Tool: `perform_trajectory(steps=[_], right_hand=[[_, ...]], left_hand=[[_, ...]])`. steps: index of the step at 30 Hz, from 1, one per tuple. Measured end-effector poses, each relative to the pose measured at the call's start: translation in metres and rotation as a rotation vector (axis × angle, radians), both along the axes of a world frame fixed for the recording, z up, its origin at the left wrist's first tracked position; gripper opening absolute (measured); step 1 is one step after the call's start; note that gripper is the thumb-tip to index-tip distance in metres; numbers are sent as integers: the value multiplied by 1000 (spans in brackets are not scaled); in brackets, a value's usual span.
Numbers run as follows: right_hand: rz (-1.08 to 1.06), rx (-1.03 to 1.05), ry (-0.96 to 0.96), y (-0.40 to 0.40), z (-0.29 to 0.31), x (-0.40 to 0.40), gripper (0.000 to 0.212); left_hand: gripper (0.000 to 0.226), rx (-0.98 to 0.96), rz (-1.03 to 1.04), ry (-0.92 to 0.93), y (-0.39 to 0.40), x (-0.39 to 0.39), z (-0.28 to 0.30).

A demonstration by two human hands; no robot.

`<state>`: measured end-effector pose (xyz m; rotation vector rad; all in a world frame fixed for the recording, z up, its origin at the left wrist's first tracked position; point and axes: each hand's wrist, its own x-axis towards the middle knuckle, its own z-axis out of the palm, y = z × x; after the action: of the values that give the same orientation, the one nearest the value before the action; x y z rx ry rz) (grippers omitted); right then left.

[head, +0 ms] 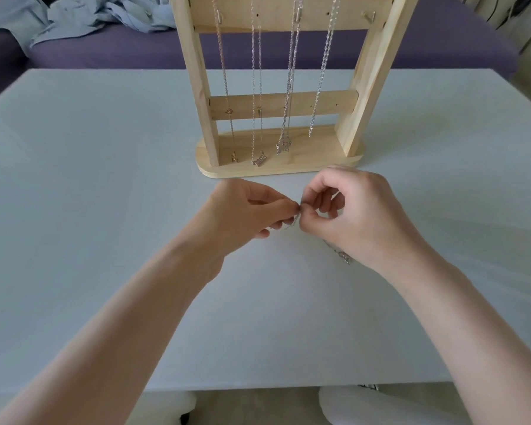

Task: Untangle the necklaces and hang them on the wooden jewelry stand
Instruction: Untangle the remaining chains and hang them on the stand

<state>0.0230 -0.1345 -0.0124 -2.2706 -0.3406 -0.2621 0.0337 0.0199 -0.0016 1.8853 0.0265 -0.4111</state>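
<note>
Both hands pinch the thin necklace (pixel 284 227) between them: left hand (pixel 242 210), right hand (pixel 356 216); the stand (pixel 276 165) waits just beyond.

A pale table (pixel 105 210) stands before a purple sofa (pixel 120 50) bearing crumpled blue cloth (pixel 83 13).

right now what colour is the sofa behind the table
Purple, with pale blue cloth piled on the sofa; head view shows it.
</note>
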Motion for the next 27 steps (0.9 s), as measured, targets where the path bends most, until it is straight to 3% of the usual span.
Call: perform_trajectory(steps=[6,10,17,21,27], right_hand=[[57,36,12,4,1,-1,6],[41,165,70,8,2,-2,5],[82,419,196,4,5,1,28],[98,425,163,-2,11,0,20],[99,267,37,2,10,0,16]], left_hand=[[15,22,21,-16,-2,0,0],[21,-82,41,23,-2,0,0],[22,-332,94,83,-2,1,4],[25,-260,84,56,-1,1,3],[23,-219,68,51,-1,2,0]])
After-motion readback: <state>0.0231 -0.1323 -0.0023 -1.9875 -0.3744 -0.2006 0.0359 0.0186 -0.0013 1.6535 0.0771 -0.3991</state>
